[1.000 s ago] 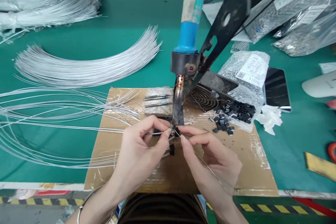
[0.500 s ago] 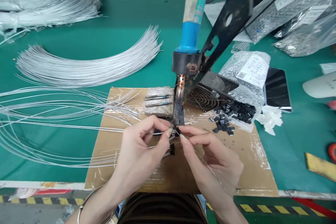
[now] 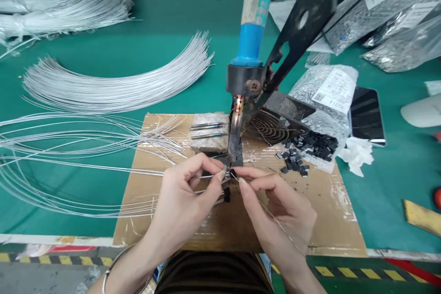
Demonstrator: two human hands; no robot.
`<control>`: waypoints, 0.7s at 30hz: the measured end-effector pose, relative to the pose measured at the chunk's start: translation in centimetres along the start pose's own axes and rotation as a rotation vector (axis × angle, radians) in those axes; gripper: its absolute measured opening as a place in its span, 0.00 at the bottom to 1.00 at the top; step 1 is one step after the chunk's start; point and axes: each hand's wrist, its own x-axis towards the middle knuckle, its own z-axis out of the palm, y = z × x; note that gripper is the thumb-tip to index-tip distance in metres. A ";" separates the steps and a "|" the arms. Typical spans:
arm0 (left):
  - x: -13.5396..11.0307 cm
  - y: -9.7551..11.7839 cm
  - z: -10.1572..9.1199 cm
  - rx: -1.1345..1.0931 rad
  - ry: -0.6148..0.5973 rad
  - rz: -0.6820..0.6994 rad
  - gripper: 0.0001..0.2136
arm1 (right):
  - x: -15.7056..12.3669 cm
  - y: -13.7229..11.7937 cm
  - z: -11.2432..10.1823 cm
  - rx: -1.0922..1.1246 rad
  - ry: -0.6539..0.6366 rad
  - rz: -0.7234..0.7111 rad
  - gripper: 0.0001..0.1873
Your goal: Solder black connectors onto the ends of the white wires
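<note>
My left hand (image 3: 189, 193) pinches a thin white wire (image 3: 148, 171) between thumb and forefinger, its end right under the tip of a soldering iron (image 3: 235, 140). The iron has a blue handle and hangs tip-down in a black metal holder (image 3: 299, 27). A small black connector (image 3: 232, 173) sits at the tip, between both hands' fingertips. In my right hand (image 3: 280, 209) is a thin strand of solder wire (image 3: 280, 226), pinched by thumb and forefinger, its end reaching the tip. Another black connector (image 3: 226, 194) lies just below, with wires running into it.
Cardboard (image 3: 330, 220) covers the work spot. A sponge block (image 3: 208, 144) carries several dark metal strips. Loose black connectors (image 3: 296, 161) spill from a plastic bag (image 3: 334, 87) beside a phone (image 3: 367, 115). A bundle of white wires (image 3: 113, 89) lies at the left.
Hardly anything differs. The right fingertips have shifted a little to the right, and slightly more solder wire shows before them. The left hand stays at the iron tip.
</note>
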 end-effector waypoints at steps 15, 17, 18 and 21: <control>-2.5 -0.7 -1.5 0.240 -0.045 0.044 0.06 | -0.1 0.3 0.0 -0.017 -0.192 0.123 0.11; -2.7 -0.5 -1.4 0.298 -0.038 0.100 0.05 | -0.2 0.4 0.0 -0.009 -0.191 0.127 0.11; -2.8 -0.5 -1.4 0.328 -0.029 0.128 0.04 | -0.2 0.5 0.0 -0.013 -0.193 0.127 0.11; -2.9 -1.0 -2.6 0.491 0.018 0.197 0.05 | -0.4 0.9 -0.2 -0.047 -0.196 0.134 0.11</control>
